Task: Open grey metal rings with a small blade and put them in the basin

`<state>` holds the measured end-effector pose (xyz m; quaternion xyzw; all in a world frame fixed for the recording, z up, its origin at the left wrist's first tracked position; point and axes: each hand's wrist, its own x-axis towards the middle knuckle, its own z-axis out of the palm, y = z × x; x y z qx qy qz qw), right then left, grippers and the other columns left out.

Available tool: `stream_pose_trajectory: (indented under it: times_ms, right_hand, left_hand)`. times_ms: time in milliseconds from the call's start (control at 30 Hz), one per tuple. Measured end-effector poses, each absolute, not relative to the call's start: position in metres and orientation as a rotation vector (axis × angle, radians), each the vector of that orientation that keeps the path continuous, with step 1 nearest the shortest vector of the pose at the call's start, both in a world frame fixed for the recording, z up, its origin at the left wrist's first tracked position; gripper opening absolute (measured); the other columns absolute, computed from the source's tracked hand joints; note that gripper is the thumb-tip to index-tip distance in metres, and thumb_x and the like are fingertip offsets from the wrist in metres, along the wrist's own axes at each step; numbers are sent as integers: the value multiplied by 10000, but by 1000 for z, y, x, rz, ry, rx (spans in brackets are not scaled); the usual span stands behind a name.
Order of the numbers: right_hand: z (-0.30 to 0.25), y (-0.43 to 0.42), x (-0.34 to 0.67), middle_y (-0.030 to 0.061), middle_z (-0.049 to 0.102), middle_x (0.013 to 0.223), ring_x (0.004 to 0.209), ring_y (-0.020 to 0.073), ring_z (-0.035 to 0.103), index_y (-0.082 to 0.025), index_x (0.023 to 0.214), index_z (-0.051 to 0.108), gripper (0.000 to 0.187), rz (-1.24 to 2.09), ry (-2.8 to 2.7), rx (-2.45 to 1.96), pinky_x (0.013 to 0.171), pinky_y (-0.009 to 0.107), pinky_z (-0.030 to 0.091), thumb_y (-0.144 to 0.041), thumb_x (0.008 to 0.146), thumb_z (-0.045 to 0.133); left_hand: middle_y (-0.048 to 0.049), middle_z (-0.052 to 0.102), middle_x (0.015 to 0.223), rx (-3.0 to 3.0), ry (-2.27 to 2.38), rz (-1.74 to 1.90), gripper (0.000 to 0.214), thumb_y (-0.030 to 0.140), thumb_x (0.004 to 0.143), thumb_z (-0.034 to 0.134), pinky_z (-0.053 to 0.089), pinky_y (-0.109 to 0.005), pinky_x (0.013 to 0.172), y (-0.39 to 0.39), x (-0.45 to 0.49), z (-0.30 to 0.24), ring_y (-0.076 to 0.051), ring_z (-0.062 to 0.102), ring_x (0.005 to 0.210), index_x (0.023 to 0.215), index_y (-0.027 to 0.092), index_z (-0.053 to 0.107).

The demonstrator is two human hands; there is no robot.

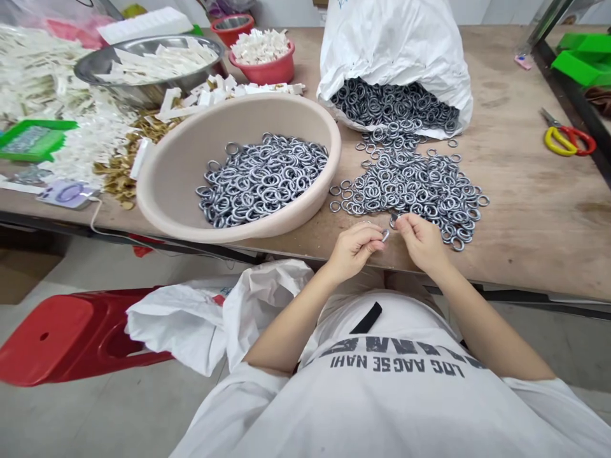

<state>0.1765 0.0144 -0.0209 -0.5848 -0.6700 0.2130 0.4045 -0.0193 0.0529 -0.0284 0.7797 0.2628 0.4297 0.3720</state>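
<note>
1. The left hand [356, 249] had its thumb and forefinger closed on a small, round, metallic-grey ring [385, 235], near the front edge of a brown wooden table [525, 245].
2. The right hand [424, 245] was just beside it, thumb and forefinger drawn together; a small dark piece [394, 217] showed at the tips, but whether it was gripped could not be told.
3. A loose heap of grey rings [420, 184] lay just beyond the hands, reaching the mouth of a white plastic sack [396, 44].
4. A second heap of rings [267, 184] lay inside a wide beige basin [172, 172] to the left.
5. Step in hand, as judged: fingertip handling of a single ring.
6. The next move appeared to call for a light, steady pinch.
</note>
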Motion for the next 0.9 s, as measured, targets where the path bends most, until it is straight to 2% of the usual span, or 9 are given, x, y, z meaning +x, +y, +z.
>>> stream_pose_trajectory:
  times_ms: [133, 233, 300, 467, 533, 633, 733, 800, 900]
  right_hand:
    - [-21, 17, 172, 35, 669, 832, 776, 193, 611, -218, 983, 651, 357, 474, -1675, -1509, 694, 304, 396, -482, 1016, 414]
    - [-19, 15, 162, 55, 692, 983, 862, 225, 630, -245, 1096, 669, 342, 380, -2013, -1520, 689, 317, 389, -530, 935, 568]
    - [-20, 14, 157, 63, 687, 1039, 874, 237, 634, -258, 1097, 681, 361, 294, -2201, -1545, 650, 323, 363, -548, 888, 632]
    - [-23, 17, 155, 87, 673, 1040, 804, 216, 605, -217, 1007, 690, 281, 225, -2157, -1617, 601, 329, 314, -462, 954, 561]
    - [-22, 17, 156, 74, 661, 926, 780, 200, 577, -201, 907, 680, 265, 332, -2010, -1563, 618, 317, 334, -412, 973, 533]
    - [-18, 8, 151, 2, 568, 688, 655, 151, 514, -199, 787, 616, 305, 755, -1652, -1365, 596, 279, 367, -454, 948, 570]
    - [-13, -9, 139, -50, 488, 599, 521, 102, 443, -205, 750, 550, 350, 1107, -1289, -1139, 507, 243, 361, -513, 890, 639]
    - [-11, -22, 131, -55, 500, 599, 507, 91, 453, -208, 739, 533, 355, 1129, -1169, -1050, 496, 233, 383, -505, 854, 690]
    - [-6, -34, 124, -55, 542, 645, 546, 102, 511, -225, 809, 549, 334, 1094, -1116, -979, 537, 240, 457, -467, 782, 778]
  left_hand:
    - [-64, 662, 850, 1616, 842, 1368, 349, 474, 954, 502, 491, -338, 859, 52, -21, -30, -179, 631, 856, 772, 189, 590]
    - [-30, 578, 786, 1257, 900, 1575, 330, 443, 959, 436, 487, -297, 771, 52, -24, -34, -158, 582, 787, 763, 197, 536]
    - [-19, 546, 757, 1186, 957, 1588, 340, 448, 958, 420, 472, -274, 712, 50, -29, -36, -148, 551, 745, 755, 197, 529]
    - [-34, 606, 822, 1559, 1144, 1342, 315, 460, 900, 600, 456, -266, 745, 35, -38, -31, -143, 554, 778, 773, 172, 623]
    - [-61, 639, 950, 1697, 1126, 1253, 278, 445, 860, 671, 461, -268, 749, 29, -35, -28, -152, 573, 824, 880, 167, 683]
    - [-78, 643, 1049, 1631, 1070, 1199, 343, 452, 828, 714, 466, -266, 738, 19, -24, -25, -151, 580, 814, 1021, 171, 675]
    - [-35, 630, 904, 1357, 904, 1145, 346, 493, 852, 677, 456, -254, 710, 6, -11, -22, -130, 552, 733, 976, 176, 618]
    - [3, 568, 781, 1224, 798, 1122, 344, 521, 882, 628, 439, -241, 678, -5, -5, -18, -114, 517, 681, 889, 182, 569]
    - [22, 499, 721, 1172, 766, 1131, 363, 529, 910, 584, 410, -223, 639, -19, -1, -9, -101, 474, 653, 821, 182, 531]
